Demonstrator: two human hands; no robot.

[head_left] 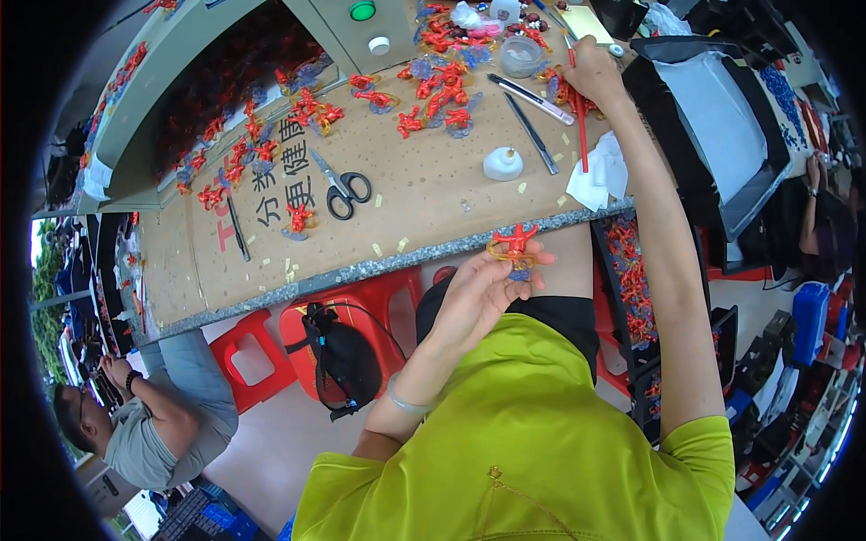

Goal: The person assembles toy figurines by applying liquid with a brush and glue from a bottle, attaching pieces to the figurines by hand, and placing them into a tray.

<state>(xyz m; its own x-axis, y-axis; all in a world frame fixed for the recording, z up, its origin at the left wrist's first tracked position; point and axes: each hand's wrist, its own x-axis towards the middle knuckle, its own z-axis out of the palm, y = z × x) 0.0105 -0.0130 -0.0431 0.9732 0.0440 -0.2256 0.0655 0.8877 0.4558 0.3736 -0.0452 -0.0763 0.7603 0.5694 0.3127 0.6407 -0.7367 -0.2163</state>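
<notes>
Just off the table's front edge, my left hand [483, 293] pinches a small red figurine [515, 238] with clear yellow and blue parts, palm turned up. At the back right, my right hand [595, 74] closes its fingers round a slim red paintbrush [584, 135], whose tip points to the far side. Close by that hand stand a clear round tub [520, 57] and more red figurines. A white squeeze bottle [502, 163], a utility knife [532, 97] and a dark pen-like tool [532, 133] lie to its left, and a crumpled white tissue [599, 173] lies nearer me.
Many red figurines [442, 90] are spread over the cardboard-covered table [406, 198]. Scissors [341, 189] lie left of centre, before a grey booth [347, 41]. Black trays [713, 126] stand at right; a crate of figurines [629, 270] sits below. A seated person [167, 415] is at left.
</notes>
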